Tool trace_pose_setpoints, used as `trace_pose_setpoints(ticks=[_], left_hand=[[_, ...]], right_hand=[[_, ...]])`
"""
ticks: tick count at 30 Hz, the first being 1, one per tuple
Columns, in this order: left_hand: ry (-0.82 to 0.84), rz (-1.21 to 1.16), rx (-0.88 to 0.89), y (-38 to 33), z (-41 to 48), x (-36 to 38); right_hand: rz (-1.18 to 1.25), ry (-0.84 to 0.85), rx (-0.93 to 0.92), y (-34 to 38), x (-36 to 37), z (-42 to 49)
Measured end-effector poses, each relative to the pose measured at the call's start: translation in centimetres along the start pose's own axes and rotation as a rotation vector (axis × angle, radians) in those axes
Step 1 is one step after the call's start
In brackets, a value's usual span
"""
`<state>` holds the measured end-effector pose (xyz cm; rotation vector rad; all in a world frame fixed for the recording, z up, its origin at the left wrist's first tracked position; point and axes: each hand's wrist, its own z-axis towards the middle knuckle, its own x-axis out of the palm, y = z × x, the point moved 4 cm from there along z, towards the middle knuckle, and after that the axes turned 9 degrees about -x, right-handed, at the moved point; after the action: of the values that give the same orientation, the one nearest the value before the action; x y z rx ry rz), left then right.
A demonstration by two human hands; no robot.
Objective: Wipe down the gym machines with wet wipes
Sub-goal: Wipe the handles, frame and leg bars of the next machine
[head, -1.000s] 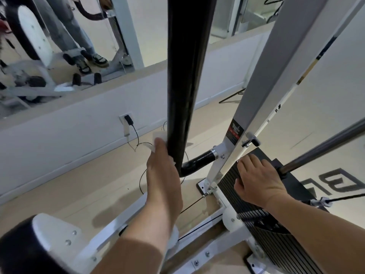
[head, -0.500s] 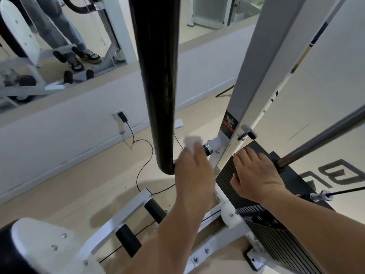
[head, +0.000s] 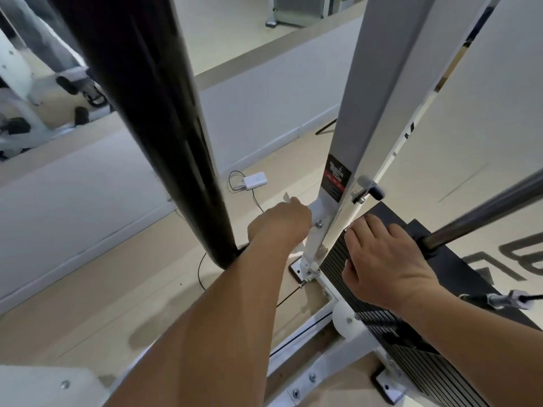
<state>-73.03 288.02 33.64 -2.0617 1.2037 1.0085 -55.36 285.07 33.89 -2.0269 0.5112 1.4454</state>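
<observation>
My left hand (head: 279, 227) grips a white wet wipe (head: 289, 198), only a corner of which shows past my fingers, and presses it against the foot of the white upright frame post (head: 355, 113). The thick black curved bar (head: 152, 113) of the machine runs down just left of that hand. Further right, my right hand (head: 385, 262) rests flat with fingers spread on top of the black weight stack (head: 382, 324).
A chrome guide rod (head: 482, 212) rises from the weight stack to the right. On the wooden floor by the white wall lie a white power adapter (head: 255, 180) and thin cables. A white base frame (head: 311, 377) with bolts runs along the bottom. The mirror above the wall reflects other equipment.
My left hand moved with the wipe from the lower black bar rightwards along the black tube to the white post's foot. The view shifted closer. My right hand stayed on the weight stack.
</observation>
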Motion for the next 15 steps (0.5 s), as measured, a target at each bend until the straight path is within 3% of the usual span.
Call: trace_pose_setpoints(ticks=[3, 5, 8, 11, 13, 15], left_hand=[[0.106, -0.093, -0.035, 0.0, 2.2, 0.2], [0.065, -0.18, -0.082, 0.1, 1.8, 0.6], [-0.248, -0.061, -0.091, 0.3, -1.5, 1.3], [-0.493, -0.18, 0.007, 0.6, -5.4, 3.7], [-0.495, -0.213, 0.123, 0.0, -8.7, 6.6], [-0.319, -0.404, 0.119, 0.6, -11.6, 10.5]], right_hand=[[-0.008, 0.007, -0.003, 0.0, -0.1, 0.0], [-0.011, 0.022, -0.003, 0.0, -0.1, 0.0], [-0.013, 0.021, -0.002, 0.2, -0.4, -0.2], [-0.021, 0.026, 0.01, 0.3, -0.6, -0.2], [-0.016, 0.024, 0.022, 0.3, -0.8, -0.3], [-0.009, 0.024, 0.032, 0.4, -1.2, -0.3]])
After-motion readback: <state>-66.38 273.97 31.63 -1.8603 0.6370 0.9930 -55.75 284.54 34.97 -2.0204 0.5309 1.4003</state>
